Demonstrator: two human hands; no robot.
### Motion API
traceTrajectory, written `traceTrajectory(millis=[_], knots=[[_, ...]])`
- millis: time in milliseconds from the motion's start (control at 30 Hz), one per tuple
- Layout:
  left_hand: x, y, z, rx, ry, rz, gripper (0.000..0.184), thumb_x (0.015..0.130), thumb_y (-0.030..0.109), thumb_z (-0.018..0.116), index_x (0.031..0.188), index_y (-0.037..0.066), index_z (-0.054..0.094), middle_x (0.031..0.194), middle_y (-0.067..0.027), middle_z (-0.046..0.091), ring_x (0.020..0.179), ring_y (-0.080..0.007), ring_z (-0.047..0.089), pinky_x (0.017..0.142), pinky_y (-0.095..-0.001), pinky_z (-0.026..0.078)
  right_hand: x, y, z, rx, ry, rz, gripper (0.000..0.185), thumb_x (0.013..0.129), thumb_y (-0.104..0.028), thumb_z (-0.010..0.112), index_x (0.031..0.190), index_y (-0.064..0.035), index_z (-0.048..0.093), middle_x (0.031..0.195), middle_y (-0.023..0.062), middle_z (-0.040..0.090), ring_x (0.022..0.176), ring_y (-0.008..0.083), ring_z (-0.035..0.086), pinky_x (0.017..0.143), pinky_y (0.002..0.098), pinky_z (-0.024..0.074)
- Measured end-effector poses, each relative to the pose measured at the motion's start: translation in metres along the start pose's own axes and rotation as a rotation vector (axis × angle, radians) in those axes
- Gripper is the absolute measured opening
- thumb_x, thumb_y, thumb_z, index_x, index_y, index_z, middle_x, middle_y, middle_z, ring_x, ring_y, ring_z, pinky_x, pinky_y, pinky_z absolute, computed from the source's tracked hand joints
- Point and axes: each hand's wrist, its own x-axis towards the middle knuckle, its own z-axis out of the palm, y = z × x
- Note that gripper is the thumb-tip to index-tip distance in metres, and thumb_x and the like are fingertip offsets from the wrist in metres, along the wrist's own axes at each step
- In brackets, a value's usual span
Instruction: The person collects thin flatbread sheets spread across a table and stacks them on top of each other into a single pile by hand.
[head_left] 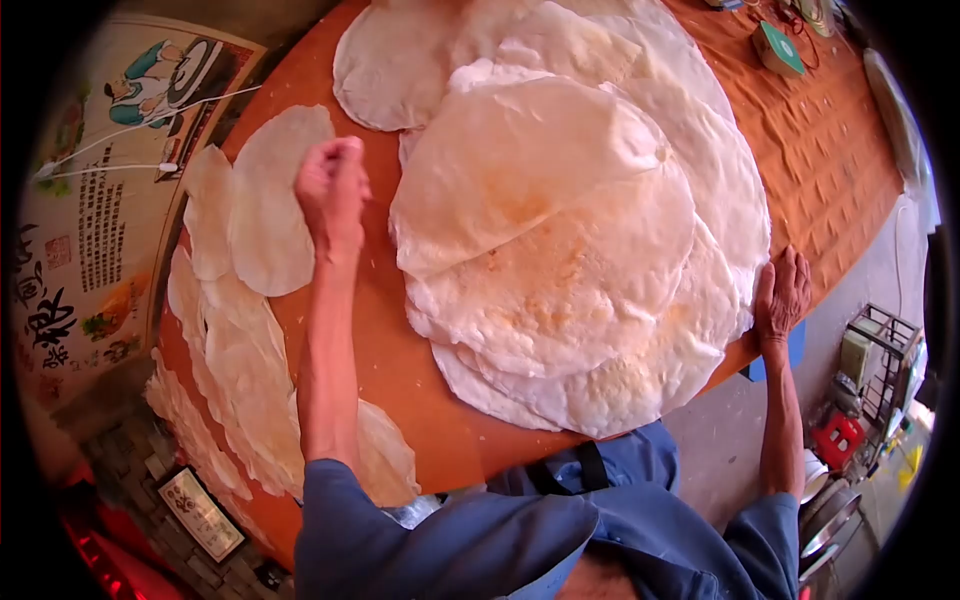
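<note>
A big overlapping pile of thin, pale flatbreads (540, 230) with browned patches covers the middle of the orange-covered table (390, 345). My left hand (335, 190) is over the table to the left of this pile, its fingers curled in, with nothing visible in them. Close beside it lies a smooth oval flatbread (272, 205), whose right edge is partly behind the hand. At the pile's lower right, my right hand (783, 298) rests palm down on the table edge with the fingers extended, next to the outermost flatbread.
More flatbreads (240, 350) overlap along the table's left side. A green-topped box (778, 50) and cables sit at the far right. On the floor stand a metal rack (885, 350), a red item (838, 438) and pans (830, 515). An illustrated poster (110, 200) hangs at left.
</note>
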Motion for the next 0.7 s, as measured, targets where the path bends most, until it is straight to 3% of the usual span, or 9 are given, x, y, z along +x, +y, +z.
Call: traceTrajectory(millis=[100,133,267,367,400,500,600,633,700], knots=[[0.017,0.006,0.006,0.145,-0.121,0.084,0.029,0.093,0.024,0.068,0.113,0.003,0.064,0.095,-0.0041,0.062,0.087,-0.01,0.058,0.071,-0.0241,0.046,0.001,-0.003,0.0,0.021,-0.003,0.004,0.048,0.093,-0.03,0.058,0.133,-0.0036,0.057,0.135,0.0248,0.055,0.129,0.0408,0.047,0.109,0.0477,0.0338],[0.011,0.01,0.012,0.223,-0.32,0.074,0.045,0.091,0.026,0.069,0.127,0.001,0.06,0.111,-0.0087,0.062,0.102,-0.0132,0.056,0.083,-0.027,0.046,0.001,-0.001,0.001,0.03,-0.001,0.004,0.048,0.093,-0.03,0.058,0.133,-0.0036,0.057,0.135,0.0245,0.055,0.129,0.0408,0.047,0.11,0.0476,0.0335],[-0.014,-0.015,0.036,0.587,-0.467,0.094,0.06,0.087,0.022,0.075,0.137,-0.002,0.052,0.115,-0.0074,0.062,0.106,-0.0156,0.058,0.091,-0.03,0.047,0.001,-0.003,0.0,0.034,0.017,-0.007,0.047,0.092,-0.029,0.059,0.131,-0.0034,0.058,0.133,0.0235,0.056,0.129,0.0405,0.048,0.109,0.0473,0.034],[-0.012,-0.005,0.034,0.59,-0.568,0.027,0.057,0.085,0.016,0.076,0.134,-0.002,0.054,0.113,-0.0058,0.064,0.104,-0.0159,0.06,0.092,-0.0301,0.048,-0.001,-0.003,-0.002,0.026,0.016,-0.005,0.048,0.094,-0.029,0.058,0.133,-0.0022,0.056,0.133,0.022,0.056,0.128,0.0386,0.049,0.109,0.0459,0.0348],[-0.019,0.004,0.04,0.226,-0.689,-0.044,0.054,0.08,0.019,0.081,0.125,-0.003,0.061,0.111,-0.0071,0.067,0.098,-0.0114,0.062,0.081,-0.0247,0.051,-0.001,-0.004,-0.003,0.025,0.021,0.0,0.048,0.093,-0.029,0.058,0.133,-0.0017,0.056,0.133,0.022,0.057,0.128,0.0381,0.049,0.109,0.0459,0.0351],[-0.036,0.029,0.032,0.156,-0.77,-0.102,0.035,0.084,0.012,0.077,0.114,-0.001,0.067,0.102,-0.004,0.07,0.091,-0.0092,0.064,0.08,-0.0239,0.051,0.0,0.001,-0.004,0.05,0.035,0.013,0.047,0.091,-0.034,0.06,0.128,-0.0036,0.06,0.13,0.0218,0.059,0.125,0.0373,0.051,0.107,0.0459,0.0365],[-0.055,0.049,0.024,0.229,-0.744,-0.102,0.023,0.086,0.008,0.075,0.106,-0.001,0.07,0.095,-0.002,0.071,0.086,-0.0076,0.064,0.077,-0.0239,0.052,0.016,-0.051,-0.055,0.295,0.108,0.067,0.038,0.084,-0.014,0.069,0.12,-0.0034,0.064,0.121,0.0196,0.062,0.121,0.0372,0.054,0.101,0.0426,0.0439],[-0.063,0.053,0.022,0.237,-0.747,-0.102,0.021,0.086,0.008,0.074,0.105,-0.001,0.071,0.094,-0.0017,0.072,0.085,-0.0074,0.064,0.077,-0.0239,0.052,0.024,-0.092,-0.091,0.333,0.102,-0.18,0.046,0.075,-0.005,0.074,0.119,-0.0035,0.063,0.123,0.0184,0.061,0.118,0.0367,0.056,0.098,0.0403,0.0474],[-0.069,0.056,0.025,0.269,-0.724,-0.015,0.019,0.087,0.008,0.073,0.105,0.0,0.071,0.093,-0.0012,0.072,0.083,-0.0071,0.064,0.075,-0.0237,0.052,0.004,-0.151,-0.11,0.424,-0.335,-0.495,0.063,0.072,-0.028,0.079,0.128,-0.0088,0.058,0.141,0.016,0.049,0.134,0.0383,0.042,0.116,0.0518,0.0275]])
